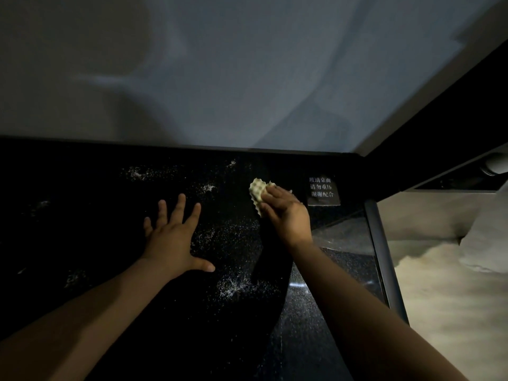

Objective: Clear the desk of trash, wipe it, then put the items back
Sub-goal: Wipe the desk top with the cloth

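We are wiping, by our judgement. Right hand (286, 213) fingers (275, 192) gripping cloth (258, 192), pressing it on counter (82, 215) just left of sign (323, 191). Left hand (170, 237) lying flat further left, fingers spread open. White specks (233, 243) showing left of sign: next move is calling for sweeps across them.

Right hand (284, 213) presses cloth (258, 192) on desk (82, 215); left hand (171, 237) flat, fingers spread.

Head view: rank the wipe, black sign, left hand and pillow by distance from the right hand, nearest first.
1. wipe: gripped in the right hand, under its fingers.
2. black sign: just to its right, near the back corner of the desk.
3. left hand: flat on the desk, off to the left.
4. pillow: past the desk's right edge.
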Tool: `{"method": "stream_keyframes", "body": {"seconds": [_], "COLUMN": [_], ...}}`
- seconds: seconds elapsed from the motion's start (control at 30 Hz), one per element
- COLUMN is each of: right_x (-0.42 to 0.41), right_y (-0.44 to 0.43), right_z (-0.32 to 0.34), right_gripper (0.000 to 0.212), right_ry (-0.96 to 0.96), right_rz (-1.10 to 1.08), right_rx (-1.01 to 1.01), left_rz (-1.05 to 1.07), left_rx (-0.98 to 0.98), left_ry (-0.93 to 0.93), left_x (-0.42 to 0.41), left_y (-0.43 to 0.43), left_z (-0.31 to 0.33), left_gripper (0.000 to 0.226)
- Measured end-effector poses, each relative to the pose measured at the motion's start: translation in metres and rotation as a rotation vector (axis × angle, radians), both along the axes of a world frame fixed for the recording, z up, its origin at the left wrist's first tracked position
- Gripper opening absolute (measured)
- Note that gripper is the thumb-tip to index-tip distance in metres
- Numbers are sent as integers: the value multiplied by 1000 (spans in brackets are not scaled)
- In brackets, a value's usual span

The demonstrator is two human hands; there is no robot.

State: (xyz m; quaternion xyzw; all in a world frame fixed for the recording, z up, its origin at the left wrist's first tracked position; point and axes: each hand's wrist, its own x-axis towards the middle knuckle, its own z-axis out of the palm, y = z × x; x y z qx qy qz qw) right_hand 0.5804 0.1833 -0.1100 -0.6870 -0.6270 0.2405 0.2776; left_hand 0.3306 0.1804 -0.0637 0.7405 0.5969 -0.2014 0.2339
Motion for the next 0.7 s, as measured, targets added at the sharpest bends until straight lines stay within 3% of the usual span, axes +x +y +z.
{"method": "stream_keyframes", "body": {"seconds": [0.7], "right_x": [-15], "right_y": [-79], "right_z": [0], "right_gripper": [29], "right_ry": [-60], "right_rz": [-14], "right_rx": [-3], "left_rz": [-19], "left_rx": [-8], "left_ry": [2], "left_x": [-1], "left_y": [0], "left_z": [3], "left_gripper": [134]}}
